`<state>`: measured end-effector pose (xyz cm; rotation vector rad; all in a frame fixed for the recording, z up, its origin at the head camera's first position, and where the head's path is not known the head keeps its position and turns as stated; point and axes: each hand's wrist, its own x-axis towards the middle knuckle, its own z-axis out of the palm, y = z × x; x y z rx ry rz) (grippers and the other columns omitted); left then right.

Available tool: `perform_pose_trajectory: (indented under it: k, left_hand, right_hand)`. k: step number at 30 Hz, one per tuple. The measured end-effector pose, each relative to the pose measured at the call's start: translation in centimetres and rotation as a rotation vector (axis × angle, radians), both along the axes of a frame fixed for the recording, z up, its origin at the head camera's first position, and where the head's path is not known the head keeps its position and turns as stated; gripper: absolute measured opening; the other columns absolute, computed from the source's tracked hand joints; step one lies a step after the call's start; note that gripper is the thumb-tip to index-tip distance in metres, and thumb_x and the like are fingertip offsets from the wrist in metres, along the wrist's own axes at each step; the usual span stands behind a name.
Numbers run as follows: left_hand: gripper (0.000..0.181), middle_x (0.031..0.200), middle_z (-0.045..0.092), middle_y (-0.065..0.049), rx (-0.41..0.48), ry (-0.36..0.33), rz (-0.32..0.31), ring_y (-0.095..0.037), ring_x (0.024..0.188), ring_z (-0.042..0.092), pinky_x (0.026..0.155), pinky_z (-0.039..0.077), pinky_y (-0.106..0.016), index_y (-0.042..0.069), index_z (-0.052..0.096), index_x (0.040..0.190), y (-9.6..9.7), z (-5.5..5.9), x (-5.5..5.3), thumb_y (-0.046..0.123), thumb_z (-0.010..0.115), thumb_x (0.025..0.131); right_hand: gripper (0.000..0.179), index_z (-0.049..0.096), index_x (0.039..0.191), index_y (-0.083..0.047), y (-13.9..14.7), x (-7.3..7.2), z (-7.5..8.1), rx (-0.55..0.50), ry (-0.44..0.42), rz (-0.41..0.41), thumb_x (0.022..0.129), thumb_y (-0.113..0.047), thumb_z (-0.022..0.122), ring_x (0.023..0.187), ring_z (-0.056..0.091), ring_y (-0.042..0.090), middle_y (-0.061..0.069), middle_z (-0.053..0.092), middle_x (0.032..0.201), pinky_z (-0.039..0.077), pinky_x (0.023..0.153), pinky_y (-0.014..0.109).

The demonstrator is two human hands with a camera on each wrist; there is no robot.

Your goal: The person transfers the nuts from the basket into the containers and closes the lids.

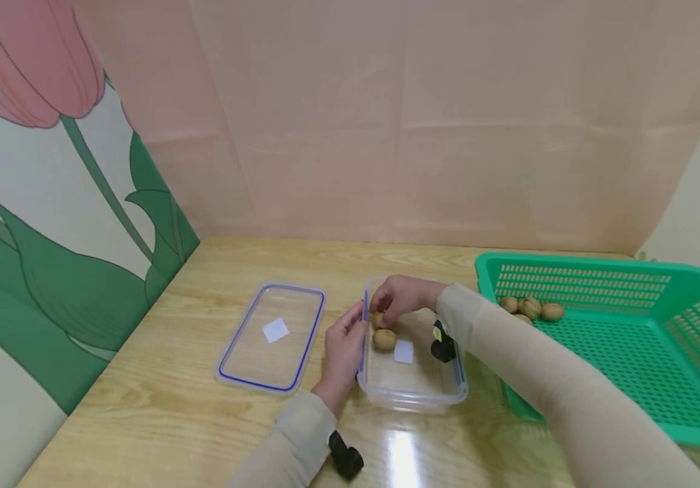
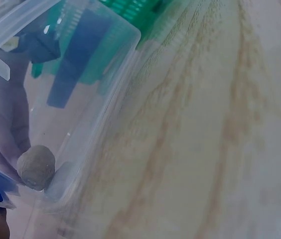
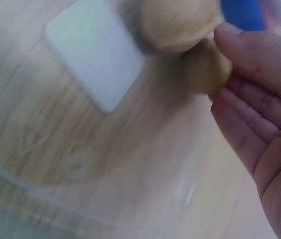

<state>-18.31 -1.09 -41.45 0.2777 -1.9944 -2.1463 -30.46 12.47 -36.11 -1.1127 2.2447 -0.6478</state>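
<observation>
A clear plastic container (image 1: 413,392) with a white square label inside stands in front of me. My left hand (image 1: 343,346) holds its left side, and some of its fingers show at the lower left in the left wrist view. My right hand (image 1: 407,298) is down inside the container near its far left corner. In the right wrist view the thumb and fingers pinch a walnut (image 3: 205,69). Another walnut (image 1: 384,340) lies on the container's floor right beside it, next to the white label (image 3: 95,52).
A container lid (image 1: 252,385) with a blue seal and a white square lies flat to the left. On the right stands a green basket (image 1: 606,420), with several walnuts (image 1: 529,308) in its far left corner. A pink backdrop rises behind the table.
</observation>
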Motion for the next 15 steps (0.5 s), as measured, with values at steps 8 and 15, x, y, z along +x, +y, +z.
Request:
perform_pose_trajectory:
  k: [8,15]
  left_hand:
    - [0.037,0.122,0.061,-0.009,0.004,0.017,0.009,-0.019,0.110,0.057,0.094,0.048,-0.032,0.008,0.061,0.121,0.1,-0.2,0.1,0.006,0.054,0.084]
    - [0.038,0.123,0.061,-0.008,0.009,0.004,0.017,-0.020,0.112,0.057,0.095,0.048,-0.032,0.009,0.061,0.121,0.2,-0.2,-0.1,0.006,0.055,0.084]
  right_hand:
    - [0.035,0.065,0.110,0.002,1.3,0.6,2.3,-0.107,0.008,-0.113,0.077,-0.011,0.071,0.099,0.062,0.025,0.017,0.066,0.109,0.053,0.084,0.033]
    - [0.039,0.060,0.119,-0.001,3.7,1.5,5.0,-0.202,-0.053,-0.249,0.082,-0.014,0.068,0.110,0.057,0.031,0.015,0.062,0.118,0.052,0.089,0.037]
